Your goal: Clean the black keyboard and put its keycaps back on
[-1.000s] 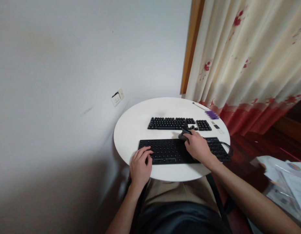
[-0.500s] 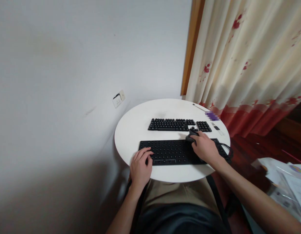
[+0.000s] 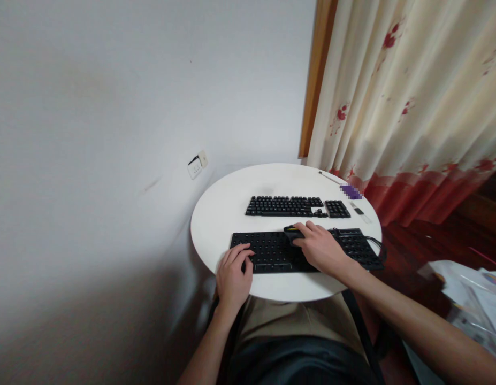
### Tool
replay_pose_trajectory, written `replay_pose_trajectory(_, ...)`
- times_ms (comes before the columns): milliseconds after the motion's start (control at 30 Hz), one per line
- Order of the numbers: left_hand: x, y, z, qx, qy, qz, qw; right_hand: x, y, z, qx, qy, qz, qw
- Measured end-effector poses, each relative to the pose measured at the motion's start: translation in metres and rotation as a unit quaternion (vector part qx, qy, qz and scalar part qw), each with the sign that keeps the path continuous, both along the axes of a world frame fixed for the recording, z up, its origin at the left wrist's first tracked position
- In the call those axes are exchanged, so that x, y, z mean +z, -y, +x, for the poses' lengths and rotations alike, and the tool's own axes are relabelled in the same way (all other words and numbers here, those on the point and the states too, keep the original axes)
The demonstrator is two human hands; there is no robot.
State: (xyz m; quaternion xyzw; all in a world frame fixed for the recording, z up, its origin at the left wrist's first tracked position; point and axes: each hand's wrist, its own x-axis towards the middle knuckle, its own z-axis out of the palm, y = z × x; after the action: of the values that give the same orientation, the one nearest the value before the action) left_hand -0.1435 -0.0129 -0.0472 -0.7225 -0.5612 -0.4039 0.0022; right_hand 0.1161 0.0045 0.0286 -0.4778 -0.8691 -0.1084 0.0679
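Note:
A black keyboard base (image 3: 267,251) with its keycaps off lies near the front of the round white table (image 3: 223,208). My left hand (image 3: 235,270) holds it at the left front corner, fingers curved over the top and thumb apart from them. In my right hand (image 3: 322,247) is a small black hand-held tool with a yellow strip (image 3: 292,233), brush-like in shape, its underside hidden. My fingers close round this tool over the middle of the base. Behind the base, loose black keycaps (image 3: 283,206) are laid out in keyboard order.
A number-pad block of keycaps (image 3: 337,209) sits right of the others. Near the right rim lie a blurred purple item (image 3: 351,191), a thin stick and a small black-and-clear piece (image 3: 358,212). A black cable (image 3: 376,243) loops at the right edge. Wall left, curtain (image 3: 392,133) right.
My right hand has moved left along the keyboard base with the black tool, uncovering more of the number-pad end. My left hand stays at the left corner.

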Motion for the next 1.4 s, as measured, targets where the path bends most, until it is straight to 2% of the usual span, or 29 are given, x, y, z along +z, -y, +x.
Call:
replay_pose_trajectory(133, 0.000, 0.000, 0.001, 0.001, 0.001, -0.002, 1.000, 0.000, -0.003, -0.004, -0.022, -0.010, 0.016, 1.000)
replay_pose_trajectory(267, -0.001, -0.001, 0.000, -0.005, 0.001, -0.003, 1.000, 0.000, -0.009, -0.010, 0.020, 0.014, -0.014, 1.000)
replay_pose_trajectory(400, 0.000, 0.000, 0.000, -0.002, 0.001, -0.005, 1.000, 0.009, -0.011, 0.000, 0.050, 0.013, -0.042, 0.998)
replay_pose_trajectory(533, 0.000, 0.001, 0.001, 0.000, 0.003, -0.002, 1.000, 0.014, -0.008, 0.009, -0.028, -0.019, -0.007, 0.999)
replay_pose_trajectory(600, 0.000, 0.000, 0.001, 0.002, 0.004, 0.000, 1.000, 0.012, -0.005, 0.008, -0.043, -0.024, 0.000, 0.999)
replay_pose_trajectory(767, -0.001, 0.000, 0.001, 0.003, 0.003, -0.003, 1.000, 0.013, 0.001, 0.008, 0.013, -0.021, -0.087, 0.996)
replay_pose_trajectory(867, -0.001, 0.000, 0.000, 0.003, 0.000, -0.002, 1.000, 0.018, 0.000, 0.017, -0.046, -0.053, -0.105, 0.992)
replay_pose_trajectory(1000, -0.001, 0.000, 0.000, 0.005, -0.003, -0.001, 1.000, 0.014, 0.006, 0.014, -0.141, -0.056, -0.065, 0.986)
replay_pose_trajectory(1100, 0.000, 0.000, 0.000, 0.004, -0.004, 0.000, 1.000, 0.005, 0.018, 0.003, -0.112, -0.049, -0.071, 0.990)
replay_pose_trajectory(1200, 0.000, 0.000, 0.000, -0.002, -0.002, -0.003, 1.000, -0.002, 0.026, 0.002, -0.068, -0.103, -0.091, 0.988)
replay_pose_trajectory(1300, 0.000, 0.000, 0.000, -0.003, -0.001, -0.004, 1.000, -0.006, 0.025, 0.010, -0.119, -0.140, -0.052, 0.982)
replay_pose_trajectory(1400, -0.001, -0.001, 0.000, -0.004, -0.001, -0.002, 1.000, -0.010, 0.024, 0.014, -0.188, -0.113, -0.018, 0.976)
